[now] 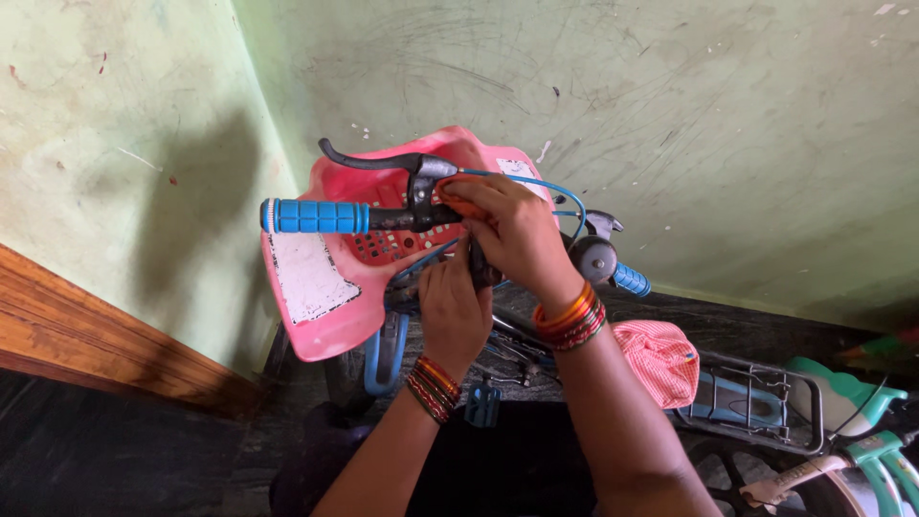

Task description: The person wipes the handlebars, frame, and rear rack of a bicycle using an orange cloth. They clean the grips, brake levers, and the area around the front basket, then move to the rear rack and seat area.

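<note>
Child's bicycle handlebar, before pink basket: right hand clenched around bar beside brake lever, left hand gripping stem below; adjustment apparently midway, blue grip fitted.

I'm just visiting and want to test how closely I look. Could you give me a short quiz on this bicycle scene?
1. True or false: the basket on the front of the bicycle is pink.
2. What colour is the handlebar grip on the left of the picture?
A. red B. blue C. black
3. What does each wrist wear?

Key
1. True.
2. B, blue.
3. Striped bangles. The right hand rests on the handlebar by the brake lever; the left hand is at the stem just below.
</note>
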